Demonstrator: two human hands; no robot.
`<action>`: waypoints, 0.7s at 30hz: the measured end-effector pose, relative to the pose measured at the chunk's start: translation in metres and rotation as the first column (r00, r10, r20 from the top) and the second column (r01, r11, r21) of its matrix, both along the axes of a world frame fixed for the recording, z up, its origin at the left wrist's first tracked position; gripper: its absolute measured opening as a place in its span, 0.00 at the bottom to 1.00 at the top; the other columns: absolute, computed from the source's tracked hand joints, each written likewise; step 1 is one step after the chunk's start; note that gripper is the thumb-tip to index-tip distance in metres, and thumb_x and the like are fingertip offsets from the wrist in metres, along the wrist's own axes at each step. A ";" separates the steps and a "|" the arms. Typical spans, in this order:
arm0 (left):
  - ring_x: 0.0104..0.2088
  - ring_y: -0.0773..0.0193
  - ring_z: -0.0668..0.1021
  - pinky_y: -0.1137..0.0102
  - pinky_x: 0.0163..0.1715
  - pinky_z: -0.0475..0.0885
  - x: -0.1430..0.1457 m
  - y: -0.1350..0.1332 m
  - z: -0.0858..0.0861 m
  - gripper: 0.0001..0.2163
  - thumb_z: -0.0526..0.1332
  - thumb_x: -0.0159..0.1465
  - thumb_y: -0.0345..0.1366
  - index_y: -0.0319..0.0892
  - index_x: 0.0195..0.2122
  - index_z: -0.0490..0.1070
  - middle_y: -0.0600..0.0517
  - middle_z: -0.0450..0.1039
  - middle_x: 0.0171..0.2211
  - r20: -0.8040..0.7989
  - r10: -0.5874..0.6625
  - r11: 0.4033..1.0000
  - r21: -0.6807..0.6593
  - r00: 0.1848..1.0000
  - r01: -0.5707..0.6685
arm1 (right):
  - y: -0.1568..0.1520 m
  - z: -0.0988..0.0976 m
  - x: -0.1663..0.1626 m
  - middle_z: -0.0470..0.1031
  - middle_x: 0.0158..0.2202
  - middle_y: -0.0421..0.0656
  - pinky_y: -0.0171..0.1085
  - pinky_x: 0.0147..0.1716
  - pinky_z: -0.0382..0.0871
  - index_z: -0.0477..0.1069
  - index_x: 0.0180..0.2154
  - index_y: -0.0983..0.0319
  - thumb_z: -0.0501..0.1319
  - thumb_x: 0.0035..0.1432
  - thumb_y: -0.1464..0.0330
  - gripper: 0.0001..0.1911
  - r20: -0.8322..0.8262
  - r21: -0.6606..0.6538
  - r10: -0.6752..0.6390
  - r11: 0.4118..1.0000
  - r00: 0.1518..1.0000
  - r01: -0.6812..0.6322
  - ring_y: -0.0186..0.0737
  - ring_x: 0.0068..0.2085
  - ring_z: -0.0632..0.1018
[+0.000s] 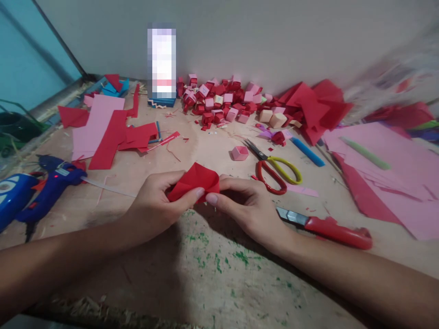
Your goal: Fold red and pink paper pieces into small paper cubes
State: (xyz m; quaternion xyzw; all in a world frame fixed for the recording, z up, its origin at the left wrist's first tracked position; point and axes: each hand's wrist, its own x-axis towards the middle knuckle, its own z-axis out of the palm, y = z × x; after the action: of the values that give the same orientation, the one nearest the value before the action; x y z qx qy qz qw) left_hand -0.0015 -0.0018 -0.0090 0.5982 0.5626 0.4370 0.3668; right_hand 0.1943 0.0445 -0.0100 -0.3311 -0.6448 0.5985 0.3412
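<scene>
Both my hands meet over the middle of the wooden table (206, 274), pinching a folded piece of red paper (195, 180). My left hand (156, 203) grips its left side, thumb pressed on the lower edge. My right hand (248, 205) holds the right side between thumb and fingers. The paper is partly creased and lifted just above the table. A small finished pink paper box (239, 153) sits a little beyond it.
Scissors with yellow and red handles (276, 171) and a red utility knife (329, 228) lie to the right. A blue glue gun (48, 187) is at left. Red and pink sheets (106, 132), more pink sheets (387, 178), and a heap of small paper cubes (222, 103) line the back wall.
</scene>
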 end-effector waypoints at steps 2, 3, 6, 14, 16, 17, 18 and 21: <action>0.25 0.68 0.76 0.77 0.25 0.72 0.001 0.000 0.001 0.07 0.67 0.64 0.36 0.42 0.30 0.81 0.56 0.78 0.25 -0.006 0.011 1.000 -0.008 1.000 -0.011 | -0.001 0.001 0.001 0.77 0.28 0.39 0.33 0.27 0.64 0.82 0.31 0.63 0.70 0.62 0.67 0.07 -0.031 0.003 0.000 1.000 1.000 0.001 0.32 0.27 0.71; 0.25 0.68 0.76 0.77 0.25 0.72 0.001 0.000 0.002 0.06 0.67 0.64 0.36 0.42 0.31 0.82 0.56 0.78 0.25 0.005 0.006 1.000 -0.017 1.000 -0.006 | -0.001 0.002 0.002 0.76 0.27 0.39 0.33 0.27 0.64 0.82 0.30 0.63 0.70 0.63 0.67 0.09 -0.047 0.009 -0.005 1.000 0.999 0.006 0.32 0.27 0.71; 0.25 0.68 0.77 0.77 0.25 0.72 0.000 0.001 0.003 0.06 0.67 0.65 0.37 0.43 0.33 0.83 0.56 0.79 0.25 0.051 -0.015 0.999 -0.046 0.999 0.017 | -0.001 0.002 0.003 0.73 0.24 0.38 0.33 0.26 0.61 0.79 0.25 0.63 0.67 0.66 0.66 0.16 -0.111 -0.006 -0.013 1.000 0.994 0.012 0.31 0.26 0.69; 0.24 0.68 0.78 0.76 0.25 0.73 -0.003 0.002 0.002 0.10 0.68 0.66 0.40 0.41 0.30 0.81 0.55 0.78 0.23 0.130 0.005 0.996 -0.087 0.991 0.007 | 0.001 -0.008 0.003 0.73 0.25 0.40 0.34 0.23 0.60 0.75 0.25 0.62 0.65 0.69 0.61 0.19 -0.203 -0.084 0.051 0.994 0.978 -0.069 0.32 0.25 0.70; 0.24 0.67 0.78 0.76 0.25 0.73 -0.003 0.002 0.001 0.10 0.68 0.66 0.40 0.41 0.31 0.81 0.55 0.79 0.23 0.141 0.001 0.996 -0.086 0.990 0.011 | 0.001 -0.008 0.003 0.73 0.24 0.40 0.34 0.23 0.62 0.75 0.25 0.61 0.64 0.69 0.60 0.20 -0.214 -0.106 0.056 0.991 0.975 -0.080 0.32 0.25 0.70; 0.24 0.67 0.78 0.76 0.25 0.73 -0.003 0.002 0.001 0.10 0.67 0.66 0.41 0.41 0.31 0.81 0.55 0.79 0.23 0.144 0.000 0.996 -0.087 0.990 0.012 | 0.000 -0.007 0.003 0.72 0.24 0.40 0.34 0.22 0.62 0.75 0.25 0.61 0.65 0.69 0.59 0.20 -0.216 -0.123 0.056 0.989 0.975 -0.084 0.32 0.24 0.69; 0.24 0.67 0.78 0.76 0.25 0.73 -0.003 0.002 0.002 0.10 0.67 0.66 0.41 0.41 0.31 0.80 0.55 0.78 0.23 0.145 0.001 0.996 -0.088 0.989 0.012 | 0.000 -0.006 0.002 0.72 0.24 0.39 0.33 0.22 0.61 0.76 0.25 0.61 0.66 0.68 0.59 0.19 -0.215 -0.145 0.052 0.986 0.975 -0.084 0.31 0.23 0.69; 0.23 0.67 0.77 0.75 0.24 0.73 -0.002 0.002 0.003 0.11 0.68 0.65 0.40 0.41 0.29 0.79 0.54 0.77 0.22 0.141 0.015 0.995 -0.097 0.990 -0.001 | -0.002 -0.001 -0.001 0.73 0.22 0.38 0.32 0.19 0.59 0.80 0.30 0.61 0.70 0.63 0.60 0.13 -0.177 -0.203 0.021 0.978 0.984 -0.057 0.31 0.21 0.68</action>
State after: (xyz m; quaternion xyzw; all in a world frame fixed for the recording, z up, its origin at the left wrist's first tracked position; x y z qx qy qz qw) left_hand -0.0032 0.0003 -0.0063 0.5450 0.5581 0.4519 0.4327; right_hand 0.1935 0.0429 -0.0114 -0.2985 -0.5532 0.6955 0.3481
